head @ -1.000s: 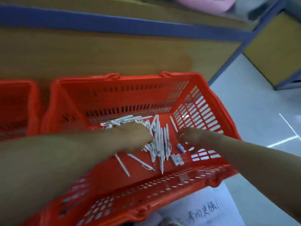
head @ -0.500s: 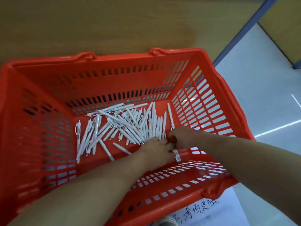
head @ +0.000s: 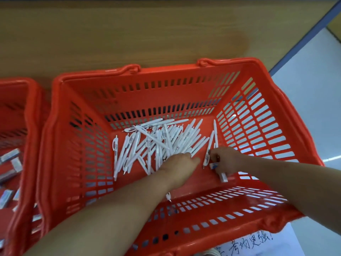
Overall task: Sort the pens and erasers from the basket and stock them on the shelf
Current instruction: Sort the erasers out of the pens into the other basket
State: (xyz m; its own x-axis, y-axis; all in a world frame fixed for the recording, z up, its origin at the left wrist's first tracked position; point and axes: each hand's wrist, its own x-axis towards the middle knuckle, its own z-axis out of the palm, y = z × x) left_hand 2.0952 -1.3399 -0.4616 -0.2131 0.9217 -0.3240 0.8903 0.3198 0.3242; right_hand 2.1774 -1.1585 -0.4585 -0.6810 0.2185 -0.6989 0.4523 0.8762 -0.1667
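Observation:
An orange slotted basket [head: 265,111] stands on a wooden shelf board [head: 147,37]. Several white pens [head: 158,141] lie heaped on its floor. My left hand [head: 179,167] rests palm down on the near edge of the pen heap, fingers spread over the pens. My right hand [head: 225,159] is at the basket's right side, fingers closed on a small white and blue eraser [head: 214,165]. A second eraser [head: 223,177] sticks out below that hand. One pen [head: 207,154] leans beside the right fingertips.
A second orange basket [head: 27,126] at the left edge holds several wrapped erasers [head: 13,159]. A blue shelf frame [head: 302,36] runs diagonally at the right, with pale floor beyond. A white paper with handwriting [head: 254,244] lies below the basket.
The view has shifted so the left basket shows again. My left hand slid a little left onto the pen heap. My right hand stayed at the right side and now shows erasers in its fingers.

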